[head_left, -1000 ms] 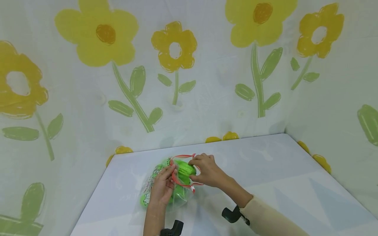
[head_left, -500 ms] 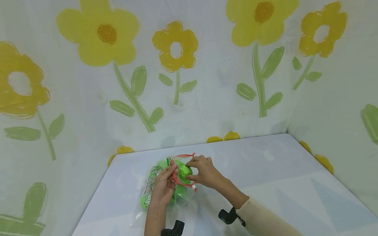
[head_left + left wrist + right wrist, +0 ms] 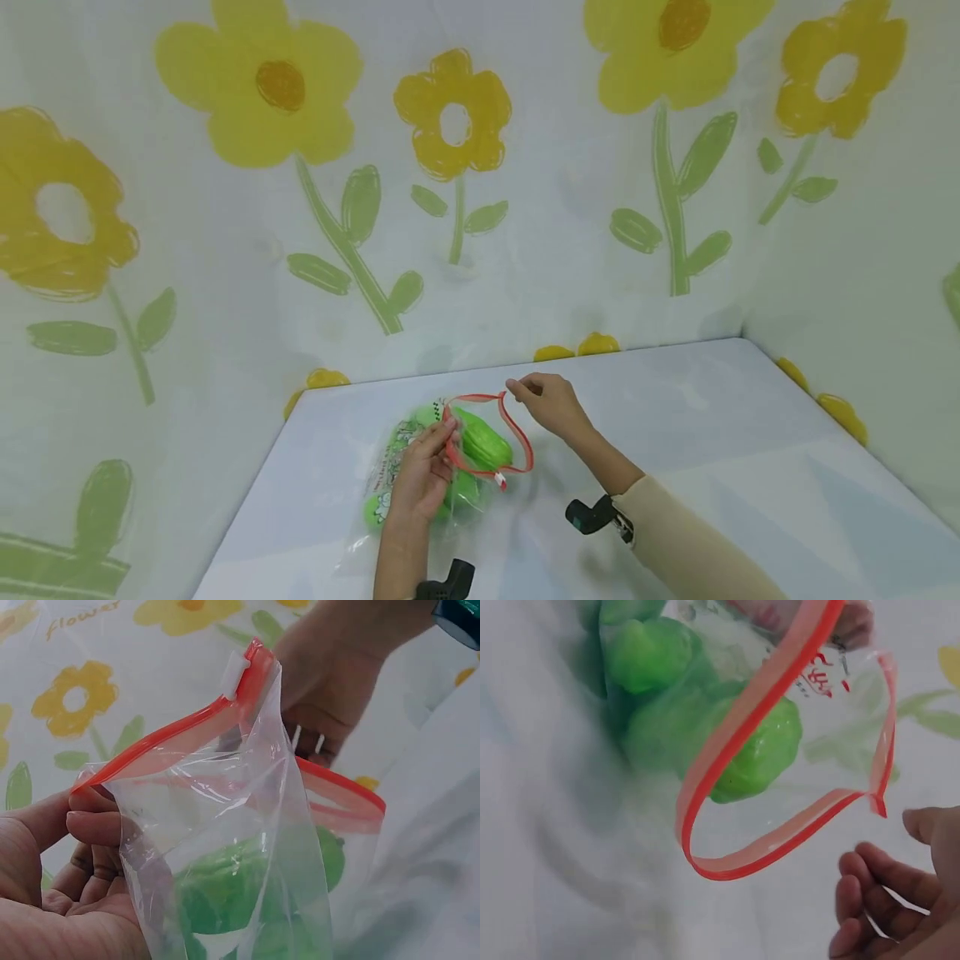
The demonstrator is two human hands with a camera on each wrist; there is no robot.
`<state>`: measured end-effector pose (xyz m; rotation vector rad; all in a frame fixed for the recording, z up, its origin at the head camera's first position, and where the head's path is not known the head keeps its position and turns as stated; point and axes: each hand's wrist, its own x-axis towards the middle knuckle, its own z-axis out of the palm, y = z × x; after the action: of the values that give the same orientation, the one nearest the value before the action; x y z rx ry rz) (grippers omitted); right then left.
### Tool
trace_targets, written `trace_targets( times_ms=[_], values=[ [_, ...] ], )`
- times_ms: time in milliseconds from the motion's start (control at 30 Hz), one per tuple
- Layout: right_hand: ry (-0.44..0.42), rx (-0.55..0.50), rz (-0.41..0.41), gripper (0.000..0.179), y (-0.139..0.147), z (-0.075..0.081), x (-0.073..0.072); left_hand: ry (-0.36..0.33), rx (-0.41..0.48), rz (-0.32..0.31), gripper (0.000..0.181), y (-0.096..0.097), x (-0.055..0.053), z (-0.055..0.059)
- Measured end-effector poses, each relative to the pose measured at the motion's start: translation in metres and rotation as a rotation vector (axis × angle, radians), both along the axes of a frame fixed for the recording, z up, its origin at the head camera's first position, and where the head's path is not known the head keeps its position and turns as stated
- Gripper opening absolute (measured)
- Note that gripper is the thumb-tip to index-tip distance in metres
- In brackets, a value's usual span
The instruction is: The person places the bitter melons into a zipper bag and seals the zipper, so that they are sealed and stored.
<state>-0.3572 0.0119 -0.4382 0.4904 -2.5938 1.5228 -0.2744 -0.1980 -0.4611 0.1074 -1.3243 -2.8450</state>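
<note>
Clear zip bag (image 3: 236, 784) w/ a red rim (image 3: 754, 701) sits on the pale table (image 3: 675, 425), mouth gaping toward the R hand's side. L hand (image 3: 422, 482) has the rim's near side pinched betw. thumb and fingers. R hand (image 3: 553, 406) is just beside the rim's far corner but apart from it — fingers loosely bent, thumb spread away from them. Inside the bag, a ribbed green vegetable (image 3: 486, 442) lies w/ its rounded end at the mouth, another green piece (image 3: 649, 654) close by. White slider (image 3: 235, 675) sits at one end of the zip. As for writing: red lettering (image 3: 819, 677) on the bag, too blurred from here to read; green cartoon print (image 3: 397, 446) too, its text too small to make out. Backdrop (image 3: 555, 250) is white w/ yellow flowers, and one word reads clearly in the left wrist view — "flower" (image 3: 82, 619). R arm's in a cream sleeve (image 3: 682, 533), black camera (image 3: 588, 515) at the wrist.
</note>
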Motion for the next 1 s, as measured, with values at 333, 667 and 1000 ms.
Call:
trace_targets(
  times_ms=[333, 667, 1000],
  values=[
    [-0.3, -0.096, 0.099, 0.023, 0.003, -0.007, -0.012, 0.018, -0.171, -0.042, 0.007, 0.002, 0.001, -0.003],
    [-0.339, -0.133, 0.08, 0.022, 0.01, -0.012, -0.016, -0.075, -0.511, 0.174, 0.042, 0.0, 0.03, -0.014],
    [-0.354, -0.125, 0.061, 0.024, 0.011, -0.006, -0.022, -0.147, -0.578, 0.006, 0.026, 0.024, 0.075, -0.012]
  ],
)
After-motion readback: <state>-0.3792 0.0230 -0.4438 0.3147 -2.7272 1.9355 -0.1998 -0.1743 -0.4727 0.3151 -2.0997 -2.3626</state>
